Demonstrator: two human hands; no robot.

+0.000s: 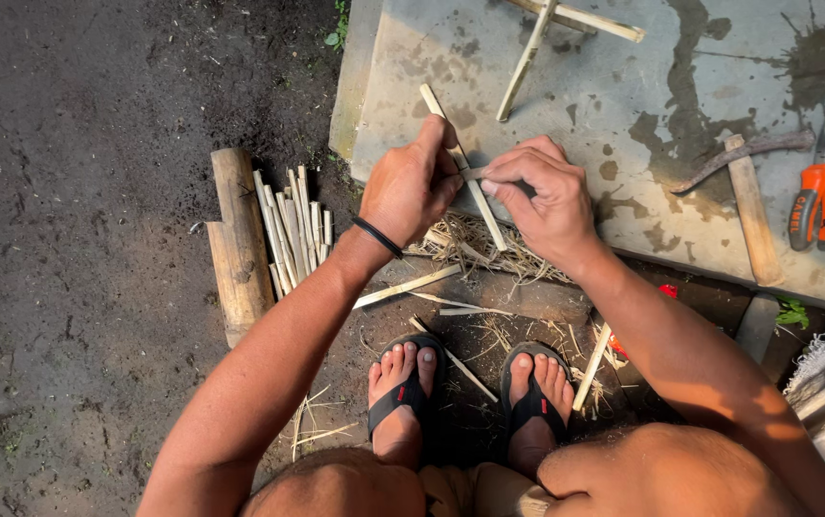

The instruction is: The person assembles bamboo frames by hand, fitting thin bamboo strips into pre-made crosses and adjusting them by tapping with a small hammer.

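Outdoors, a squatting person whittles a bamboo stick (463, 172) over the edge of a stained concrete slab (623, 105), seen from a head-worn camera looking down past bare knees and black sandals. Left hand (411, 187), a dark band at its wrist, wraps the stick near its middle, fingers curled tight around it and thumb stretched up along the shaft. Right hand (542, 196) closes in a fist on what appears to be a small blade (475, 174), its tip meeting the stick just beside the left thumb; the handle is hidden inside the fingers. The stick slants from the slab's upper left down toward a heap of shavings (475, 249) at the slab's lip.

Split slats (293, 230) lie bundled against a bamboo log (235, 244) on the dark soil to the left. Further sticks lie crossed at the slab's top edge (546, 24), and more lie loose near the feet. A wooden-handled sickle (747, 182) and orange-handled pliers (819, 196) rest on the slab to the right, well apart from both hands.

The risk here looks plain: the cutting edge works close to the left thumb, so a slip on a hard node or a sudden split along the grain could carry it into that hand. Bare toes sit directly below, exposed to a dropped stick or blade, and fresh bamboo edges may leave splinters in the gripping fingers.
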